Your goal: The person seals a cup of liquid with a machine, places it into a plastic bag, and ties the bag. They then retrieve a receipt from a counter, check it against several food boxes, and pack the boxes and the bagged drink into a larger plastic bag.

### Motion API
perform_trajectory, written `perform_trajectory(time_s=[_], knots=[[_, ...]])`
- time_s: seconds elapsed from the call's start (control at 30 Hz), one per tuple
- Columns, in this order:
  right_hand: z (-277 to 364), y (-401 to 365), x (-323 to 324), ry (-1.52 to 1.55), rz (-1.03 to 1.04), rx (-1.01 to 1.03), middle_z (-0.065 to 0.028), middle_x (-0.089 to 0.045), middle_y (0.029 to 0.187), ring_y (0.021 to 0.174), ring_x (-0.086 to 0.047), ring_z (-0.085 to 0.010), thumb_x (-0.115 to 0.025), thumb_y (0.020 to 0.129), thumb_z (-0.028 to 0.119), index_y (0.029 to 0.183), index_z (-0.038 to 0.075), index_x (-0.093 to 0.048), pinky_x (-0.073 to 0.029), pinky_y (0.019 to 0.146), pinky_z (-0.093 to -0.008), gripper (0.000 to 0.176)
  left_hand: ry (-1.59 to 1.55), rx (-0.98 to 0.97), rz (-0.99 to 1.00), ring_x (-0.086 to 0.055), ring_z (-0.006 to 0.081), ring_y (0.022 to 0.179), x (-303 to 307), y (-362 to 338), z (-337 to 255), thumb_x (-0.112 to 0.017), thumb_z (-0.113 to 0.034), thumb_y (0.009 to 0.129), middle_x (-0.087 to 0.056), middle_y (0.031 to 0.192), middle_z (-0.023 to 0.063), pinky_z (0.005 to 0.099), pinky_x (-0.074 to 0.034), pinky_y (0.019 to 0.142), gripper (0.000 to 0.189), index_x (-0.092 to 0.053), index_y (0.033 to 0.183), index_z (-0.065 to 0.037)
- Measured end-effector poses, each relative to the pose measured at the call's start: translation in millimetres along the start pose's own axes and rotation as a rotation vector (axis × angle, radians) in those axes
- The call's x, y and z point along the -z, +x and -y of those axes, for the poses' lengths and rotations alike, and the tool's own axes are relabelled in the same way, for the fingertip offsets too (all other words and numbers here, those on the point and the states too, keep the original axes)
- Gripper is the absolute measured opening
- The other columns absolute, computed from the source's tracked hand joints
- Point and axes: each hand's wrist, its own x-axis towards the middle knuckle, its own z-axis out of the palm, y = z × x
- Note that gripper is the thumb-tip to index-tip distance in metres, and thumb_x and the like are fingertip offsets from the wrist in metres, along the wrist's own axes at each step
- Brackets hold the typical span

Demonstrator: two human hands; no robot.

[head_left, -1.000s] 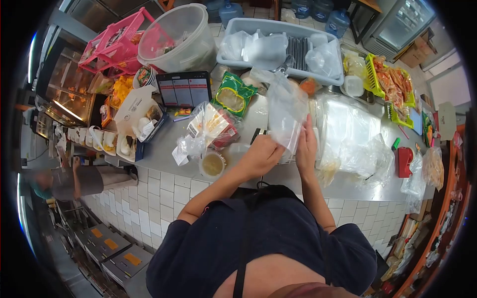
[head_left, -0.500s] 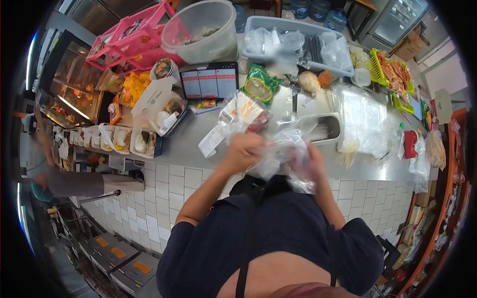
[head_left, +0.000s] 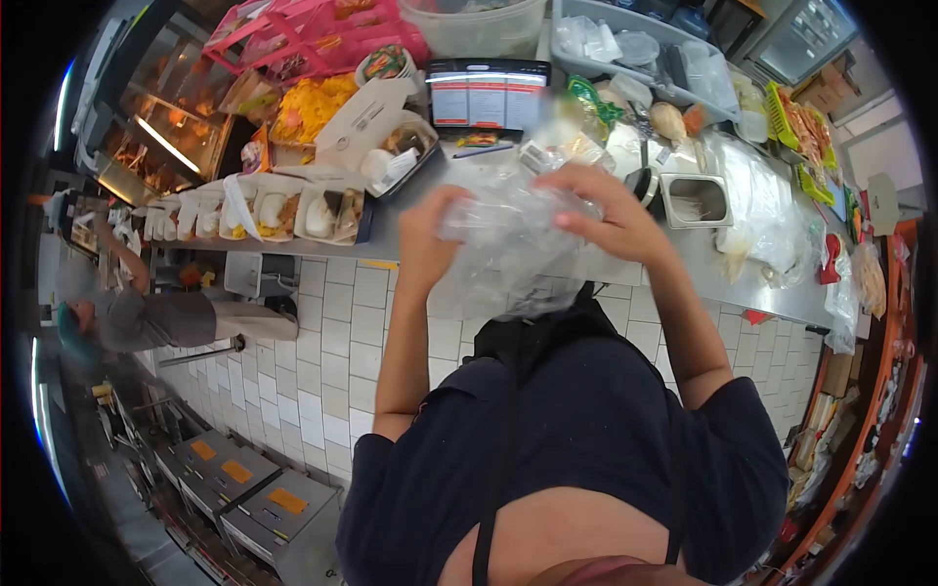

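between left hand [head_left: 427, 232] and right hand [head_left: 608, 217] — a clear plastic bag [head_left: 508, 259], pinched by both.

Two bare hands: left hand [head_left: 425, 234] and right hand [head_left: 606, 210]. One clear plastic bag [head_left: 508, 244]. One tablet [head_left: 487, 96]. One steel pan [head_left: 670, 200]. At least four open food boxes [head_left: 363, 217] in a row. One other person [head_left: 137, 317], far left.

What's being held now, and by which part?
A clear plastic bag: left hand holds its upper left side, right hand its upper right.
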Motion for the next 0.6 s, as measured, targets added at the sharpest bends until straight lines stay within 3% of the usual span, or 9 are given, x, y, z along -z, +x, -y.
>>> perform_trajectory(time_s=[0.03,0.07,0.1,0.17,0.27,0.33,0.4,0.47,0.6], knots=[[-8,-6,0,-0.143,-0.116,-0.025,-0.0129,-0.051,0.11,0.102,-0.048,-0.0238,-0.068,0.071,0.018,0.114,0.004,-0.051,-0.036,0.087,-0.0335,0.049,0.005,0.006,-0.009,-0.058,0.0227,0.077,6,-7,13,-0.066,-0.008,0.067,-0.06,0.082,0.006,0.0324,-0.046,0.067,0.036,-0.05,0.1,-0.005],[-23,-15,2,-0.286,-0.231,-0.047,-0.0147,-0.047,0.116,0.109,-0.045,-0.0273,-0.07,0.069,0.022,0.121,0.006,-0.047,-0.034,0.091,-0.0356,0.059,-0.359,0.211,-0.281,-0.053,0.0166,0.066,15,-14,25,-0.062,-0.01,0.074,-0.054,0.072,0.0019,0.0291,-0.044,0.06,0.023,-0.05,0.094,-0.006],[-45,-28,1,-0.283,-0.213,-0.038,-0.0147,-0.047,0.116,0.109,-0.045,-0.0273,-0.07,0.069,0.022,0.121,0.006,-0.047,-0.034,0.091,-0.0356,0.059,-0.727,0.411,-0.562,-0.048,0.0106,0.056,20,-20,37,-0.058,-0.013,0.081,-0.048,0.062,-0.0022,0.0259,-0.043,0.054,0.012,-0.051,0.088,-0.007],[-93,-53,-12,-0.629,-0.205,-0.242,-0.0163,-0.042,0.122,0.113,-0.041,-0.0338,-0.075,0.061,0.03,0.127,0.008,-0.038,-0.033,0.096,-0.0396,0.079,-0.835,0.472,-0.565,-0.043,0.0081,0.055,24,-28,57,-0.055,-0.017,0.084,-0.042,0.06,-0.0034,0.026,-0.042,0.054,0.009,-0.05,0.083,-0.009],[-124,-59,-58,-0.721,-0.178,-0.376,-0.0181,-0.042,0.121,0.114,-0.04,-0.0359,-0.079,0.055,0.034,0.129,0.009,-0.034,-0.035,0.095,-0.042,0.091,-1.078,0.63,-0.564,-0.039,0.0061,0.054,19,-31,85,-0.054,-0.023,0.086,-0.037,0.058,-0.0045,0.0284,-0.043,0.056,0.014,-0.049,0.079,-0.013],[-139,-57,-77,-0.731,-0.217,-0.365,-0.0189,-0.042,0.12,0.113,-0.041,-0.0361,-0.079,0.055,0.034,0.129,0.008,-0.035,-0.036,0.093,-0.0422,0.09,-1.229,0.712,-0.587,-0.04,0.0067,0.054,10,-33,109,-0.056,-0.025,0.085,-0.038,0.058,-0.0044,0.0305,-0.044,0.058,0.015,-0.048,0.08,-0.013],[-139,-56,-81,-0.741,-0.262,-0.359,-0.0196,-0.043,0.118,0.111,-0.041,-0.0364,-0.079,0.055,0.034,0.128,0.007,-0.036,-0.038,0.091,-0.0423,0.089,-1.365,0.772,-0.554,-0.042,0.0085,0.058,6,-34,129,-0.055,-0.041,0.083,-0.039,0.061,-0.0041,0.0373,-0.045,0.064,0.027,-0.048,0.08,-0.015],[-132,-56,-77,-0.653,-0.329,-0.368,-0.0194,-0.045,0.113,0.107,-0.044,-0.0356,-0.08,0.054,0.034,0.126,0.005,-0.037,-0.04,0.088,-0.0408,0.088,-1.357,0.793,-0.59,-0.043,0.0094,0.06,3,-39,128,-0.052,-0.048,0.082,-0.04,0.064,-0.0042,0.0381,-0.045,0.065,0.033,-0.048,0.08,-0.016],[-59,-28,-67,-0.597,-0.338,-0.17,-0.0181,-0.046,0.109,0.102,-0.047,-0.0345,-0.079,0.055,0.033,0.123,0.004,-0.04,-0.042,0.084,-0.0396,0.083,-1.343,0.833,-0.62,-0.044,0.0116,0.065,-5,-60,140,-0.041,-0.064,0.079,-0.043,0.069,-0.0039,0.0392,-0.044,0.066,0.048,-0.049,0.08,-0.017]])
